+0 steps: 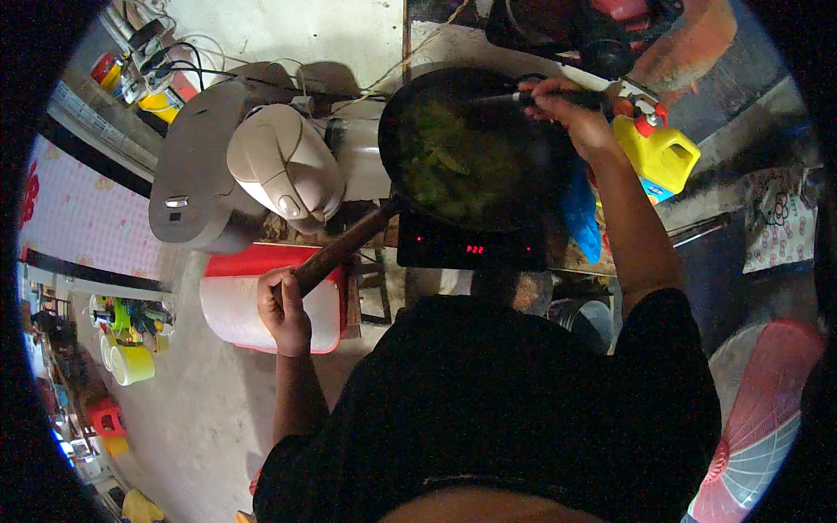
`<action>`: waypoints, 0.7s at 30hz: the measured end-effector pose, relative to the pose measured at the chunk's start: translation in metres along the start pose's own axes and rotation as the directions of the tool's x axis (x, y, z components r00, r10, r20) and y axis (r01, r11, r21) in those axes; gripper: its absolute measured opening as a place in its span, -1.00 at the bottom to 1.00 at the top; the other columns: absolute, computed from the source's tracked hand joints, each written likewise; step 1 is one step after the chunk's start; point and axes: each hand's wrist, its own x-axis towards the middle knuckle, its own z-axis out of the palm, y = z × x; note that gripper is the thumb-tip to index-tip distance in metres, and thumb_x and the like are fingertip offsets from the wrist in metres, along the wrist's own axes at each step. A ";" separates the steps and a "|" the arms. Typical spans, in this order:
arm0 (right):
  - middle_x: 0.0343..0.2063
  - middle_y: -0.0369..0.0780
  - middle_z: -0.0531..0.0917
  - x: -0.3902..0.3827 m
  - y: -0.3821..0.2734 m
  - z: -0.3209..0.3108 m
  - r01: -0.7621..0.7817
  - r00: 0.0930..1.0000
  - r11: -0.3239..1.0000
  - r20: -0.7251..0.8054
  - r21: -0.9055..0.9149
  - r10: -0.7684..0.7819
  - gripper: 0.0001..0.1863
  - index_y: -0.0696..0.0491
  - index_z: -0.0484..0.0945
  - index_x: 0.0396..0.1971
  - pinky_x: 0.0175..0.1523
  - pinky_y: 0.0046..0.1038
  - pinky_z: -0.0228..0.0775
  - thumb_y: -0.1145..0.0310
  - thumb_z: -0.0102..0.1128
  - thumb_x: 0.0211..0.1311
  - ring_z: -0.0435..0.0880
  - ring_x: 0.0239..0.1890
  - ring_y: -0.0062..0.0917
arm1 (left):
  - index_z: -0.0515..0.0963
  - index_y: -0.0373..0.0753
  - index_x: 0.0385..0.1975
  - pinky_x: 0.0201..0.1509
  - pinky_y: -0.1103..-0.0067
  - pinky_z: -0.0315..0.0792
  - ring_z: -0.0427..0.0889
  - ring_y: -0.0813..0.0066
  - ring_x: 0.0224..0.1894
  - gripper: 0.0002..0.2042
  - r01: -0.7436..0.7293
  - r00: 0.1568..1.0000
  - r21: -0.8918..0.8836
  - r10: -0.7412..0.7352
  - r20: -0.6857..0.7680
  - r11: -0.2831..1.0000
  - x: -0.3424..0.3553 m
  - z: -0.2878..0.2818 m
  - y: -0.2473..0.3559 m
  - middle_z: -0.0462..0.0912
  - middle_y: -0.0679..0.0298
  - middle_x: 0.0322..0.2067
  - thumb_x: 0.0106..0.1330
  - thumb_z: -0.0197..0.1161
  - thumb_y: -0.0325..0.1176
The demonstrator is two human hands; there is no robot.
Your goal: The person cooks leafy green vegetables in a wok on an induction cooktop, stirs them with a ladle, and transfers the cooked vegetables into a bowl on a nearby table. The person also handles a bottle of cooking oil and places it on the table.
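A dark wok [523, 187] sits on a black induction cooker [471, 254] with red lit digits. Green leafy vegetables [449, 157] lie in it, mostly toward its left side, somewhat hazy. My left hand [284, 311] is closed round the end of the wok's long brown handle [349, 246], which slants down to the left. Above the wok's right rim, my right hand [567, 109] grips the dark handle of a spatula [497, 99]. Its metal shaft points left over the vegetables; the working end is hard to make out.
Left of the wok stand a beige kettle-like appliance [288, 166] and a grey lidded bin [192, 174]. A yellow jug [656, 152] and a blue plastic bag [582, 218] are close to my right forearm. A red-and-white box [270, 301] stands below the handle; a fan [758, 418] is at lower right.
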 end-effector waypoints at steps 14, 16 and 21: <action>-0.20 -0.09 0.66 -0.096 -0.112 0.060 0.336 0.909 0.796 0.396 -0.504 -0.133 -0.90 0.14 0.56 -0.43 0.02 -0.36 0.44 0.56 0.23 -0.01 0.64 -0.08 -0.33 | 0.45 -0.30 -0.23 -0.16 0.66 0.31 0.40 0.63 -0.30 -0.86 0.001 0.999 0.055 0.001 -0.038 0.999 0.000 0.000 0.001 0.47 0.30 -0.30 0.38 0.05 -0.36; -0.14 -0.08 0.63 -0.100 -0.091 0.049 0.344 0.923 0.767 0.344 -0.542 -0.172 -0.86 0.11 0.55 -0.38 0.04 -0.36 0.42 0.57 0.22 -0.01 0.62 -0.06 -0.30 | 0.44 -0.30 -0.20 -0.26 0.67 0.31 0.40 0.63 -0.37 -0.79 -0.011 1.000 0.054 0.012 -0.025 0.998 0.000 0.000 0.004 0.46 0.31 -0.32 0.38 0.04 -0.28; 0.01 -0.08 0.55 -0.108 -0.053 0.034 0.438 0.899 0.561 0.351 -0.703 -0.262 -0.73 0.07 0.53 -0.22 0.10 -0.37 0.33 0.55 0.24 0.00 0.53 0.06 -0.28 | 0.38 -0.28 -0.05 -0.53 0.68 0.22 0.38 0.60 -0.54 -0.46 -0.091 0.994 -0.034 0.089 -0.055 0.995 0.002 0.012 0.007 0.44 0.29 -0.38 0.37 -0.11 0.14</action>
